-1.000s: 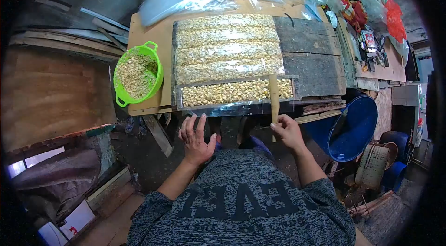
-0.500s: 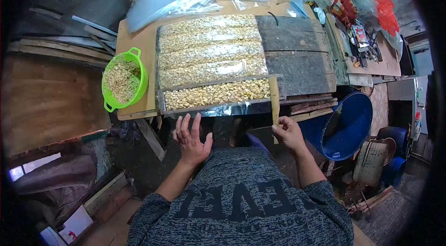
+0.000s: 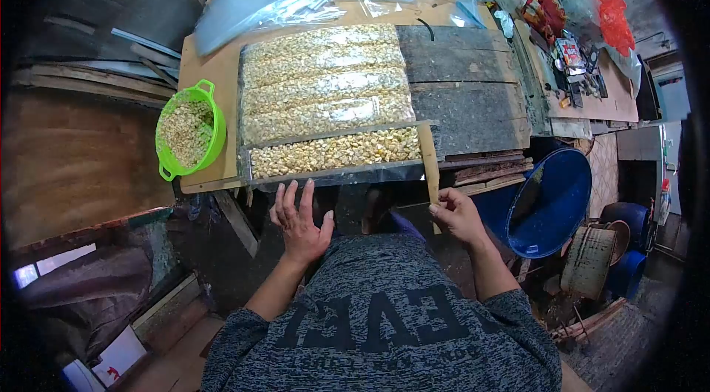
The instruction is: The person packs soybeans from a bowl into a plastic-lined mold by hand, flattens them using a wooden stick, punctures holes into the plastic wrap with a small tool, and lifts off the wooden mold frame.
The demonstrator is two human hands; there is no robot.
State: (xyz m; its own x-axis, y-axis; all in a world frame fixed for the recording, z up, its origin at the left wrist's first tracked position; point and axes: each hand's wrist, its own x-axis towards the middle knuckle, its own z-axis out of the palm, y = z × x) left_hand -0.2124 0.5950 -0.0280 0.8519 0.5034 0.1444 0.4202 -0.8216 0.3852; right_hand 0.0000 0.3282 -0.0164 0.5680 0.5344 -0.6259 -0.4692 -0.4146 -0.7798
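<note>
My right hand [image 3: 458, 216] pinches the lower end of a flat wooden strip [image 3: 429, 155], which lies along the right end of a narrow framed row of pale yellow kernel-like pieces [image 3: 336, 151]. My left hand [image 3: 302, 223] is just below the table's front edge, fingers spread, its tips close to the plastic film [image 3: 347, 176] along that edge. Whether they touch the film I cannot tell. Behind the framed row lies a clear plastic sheet [image 3: 325, 78] with several filled rows of the same pieces. At the left stands a bright green basket [image 3: 217, 133] holding more of them.
Dark boards [image 3: 470, 59] form the table top to the right. Clear plastic bags [image 3: 274, 7] lie along the back. A large blue barrel [image 3: 551, 203] is at the right below the table, and a plywood panel [image 3: 81, 163] stands at the left.
The table and its contents appear slightly further left in the view. Both hands keep nearly the same pose, and the right still holds the wooden strip.
</note>
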